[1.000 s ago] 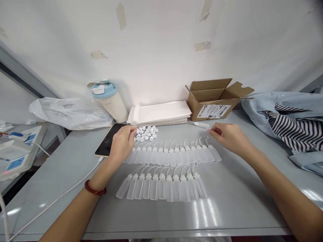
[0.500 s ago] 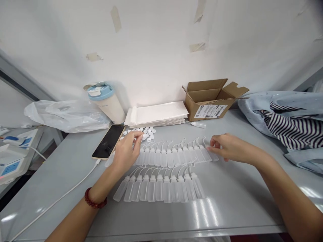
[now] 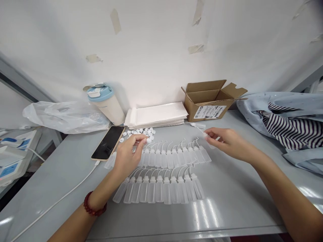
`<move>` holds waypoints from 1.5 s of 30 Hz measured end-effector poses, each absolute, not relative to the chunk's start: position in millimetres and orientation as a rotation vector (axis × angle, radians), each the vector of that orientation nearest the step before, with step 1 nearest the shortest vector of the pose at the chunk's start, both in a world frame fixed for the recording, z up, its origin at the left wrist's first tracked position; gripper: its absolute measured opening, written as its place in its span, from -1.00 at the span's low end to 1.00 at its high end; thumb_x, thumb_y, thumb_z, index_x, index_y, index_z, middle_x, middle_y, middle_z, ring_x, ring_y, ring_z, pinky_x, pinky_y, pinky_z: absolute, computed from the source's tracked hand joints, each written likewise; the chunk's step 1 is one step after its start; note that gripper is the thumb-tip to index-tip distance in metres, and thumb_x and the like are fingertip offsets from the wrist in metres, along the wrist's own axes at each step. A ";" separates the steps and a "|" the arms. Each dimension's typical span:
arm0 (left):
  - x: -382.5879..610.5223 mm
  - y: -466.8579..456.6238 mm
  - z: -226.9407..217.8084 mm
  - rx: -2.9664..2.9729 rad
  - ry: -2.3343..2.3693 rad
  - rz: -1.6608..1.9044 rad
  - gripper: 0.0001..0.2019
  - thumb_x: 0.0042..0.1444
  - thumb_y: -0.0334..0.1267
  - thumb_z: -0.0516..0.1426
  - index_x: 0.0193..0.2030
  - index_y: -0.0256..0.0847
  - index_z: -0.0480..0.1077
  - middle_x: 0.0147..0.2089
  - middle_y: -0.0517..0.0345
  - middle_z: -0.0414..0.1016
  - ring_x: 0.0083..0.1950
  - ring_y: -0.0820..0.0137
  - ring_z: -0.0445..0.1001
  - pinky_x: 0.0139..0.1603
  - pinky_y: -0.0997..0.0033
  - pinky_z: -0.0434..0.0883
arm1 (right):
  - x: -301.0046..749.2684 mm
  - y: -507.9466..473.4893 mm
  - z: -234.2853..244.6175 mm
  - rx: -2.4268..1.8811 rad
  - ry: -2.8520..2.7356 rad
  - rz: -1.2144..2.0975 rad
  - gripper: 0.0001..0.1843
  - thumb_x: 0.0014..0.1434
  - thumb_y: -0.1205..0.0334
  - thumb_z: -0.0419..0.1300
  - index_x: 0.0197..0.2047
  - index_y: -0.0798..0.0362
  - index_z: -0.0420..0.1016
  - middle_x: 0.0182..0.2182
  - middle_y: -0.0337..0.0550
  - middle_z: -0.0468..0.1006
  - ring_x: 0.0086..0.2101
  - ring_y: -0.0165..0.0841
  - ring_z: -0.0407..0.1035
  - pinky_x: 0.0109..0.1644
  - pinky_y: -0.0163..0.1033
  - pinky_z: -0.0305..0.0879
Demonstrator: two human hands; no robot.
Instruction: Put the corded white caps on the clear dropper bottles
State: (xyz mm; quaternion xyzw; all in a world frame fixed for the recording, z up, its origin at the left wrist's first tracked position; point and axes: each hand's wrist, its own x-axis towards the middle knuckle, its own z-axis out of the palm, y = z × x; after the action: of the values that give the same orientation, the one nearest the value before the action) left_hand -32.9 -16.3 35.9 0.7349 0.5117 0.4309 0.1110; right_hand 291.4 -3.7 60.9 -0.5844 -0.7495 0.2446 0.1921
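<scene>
Two rows of small clear squeeze bottles lie on the grey table: a far row and a near row. My left hand hovers over the left end of the far row, thumb and fingers pinched on a small white cap. A pile of white caps lies just beyond it. My right hand is lifted above the right end of the far row, closed on one clear bottle by its tip end.
A phone on a white cable lies at left, beside a blue-lidded cup and a plastic bag. White sheets and an open cardboard box stand at the back. Cloth and striped fabric lie at right.
My right hand came down to the far row's right end and lifted a bottle off it. My left hand drew back from the cap pile with a cap pinched.
</scene>
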 end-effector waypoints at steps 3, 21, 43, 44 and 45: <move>-21.1 -27.9 44.8 1.877 1.374 1.208 -0.85 0.21 -0.24 0.08 -0.26 -0.23 0.45 -0.30 0.12 0.58 -0.38 0.43 0.53 -0.32 0.43 0.51 | 274.0 -13.9 70.0 -1.387 -1.923 0.975 -0.66 0.25 0.00 0.02 -0.10 0.01 0.46 -0.30 -0.13 0.53 -0.30 -0.28 0.39 -0.24 -0.22 0.30; 8.4 -63.5 49.2 1.487 1.116 1.033 -0.87 0.19 -0.25 0.13 -0.27 -0.16 0.51 -0.34 0.17 0.57 -0.40 0.46 0.54 -0.39 0.50 0.50 | 215.4 -59.5 55.9 -0.992 -1.687 1.753 -0.65 0.30 0.02 0.04 -0.01 0.00 0.50 -0.33 -0.18 0.47 -0.43 -0.43 0.23 -0.31 -0.29 0.21; 10.6 -64.7 50.6 1.605 1.028 0.833 -0.87 0.17 -0.26 0.15 -0.30 -0.23 0.50 -0.42 0.17 0.50 -0.44 0.48 0.44 -0.40 0.50 0.42 | 209.2 -65.7 47.5 -1.063 -1.725 1.577 -0.73 0.33 0.02 -0.02 -0.03 -0.01 0.28 -0.36 -0.20 0.49 -0.35 -0.37 0.31 -0.33 -0.28 0.15; 10.4 -65.5 50.1 1.722 1.025 0.851 -0.88 0.19 -0.28 0.13 -0.29 -0.23 0.49 -0.41 0.17 0.49 -0.42 0.47 0.43 -0.40 0.50 0.41 | 208.8 -65.9 47.9 -1.062 -1.698 1.607 -0.73 0.33 0.02 -0.02 -0.03 -0.01 0.27 -0.38 -0.21 0.48 -0.39 -0.40 0.29 -0.35 -0.30 0.13; 10.0 -66.0 49.3 1.848 1.017 0.876 -0.88 0.20 -0.30 0.12 -0.28 -0.22 0.49 -0.40 0.16 0.49 -0.41 0.47 0.42 -0.38 0.50 0.39 | 208.5 -65.9 48.4 -1.066 -1.675 1.636 -0.73 0.32 0.01 -0.01 -0.04 -0.01 0.27 -0.40 -0.23 0.47 -0.43 -0.43 0.25 -0.38 -0.31 0.10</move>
State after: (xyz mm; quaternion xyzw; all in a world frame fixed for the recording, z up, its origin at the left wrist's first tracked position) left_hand 10.0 -66.0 49.3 0.7359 0.4051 0.3487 0.4157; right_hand 208.5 -65.9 48.4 -0.3976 -0.6250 0.6103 0.2806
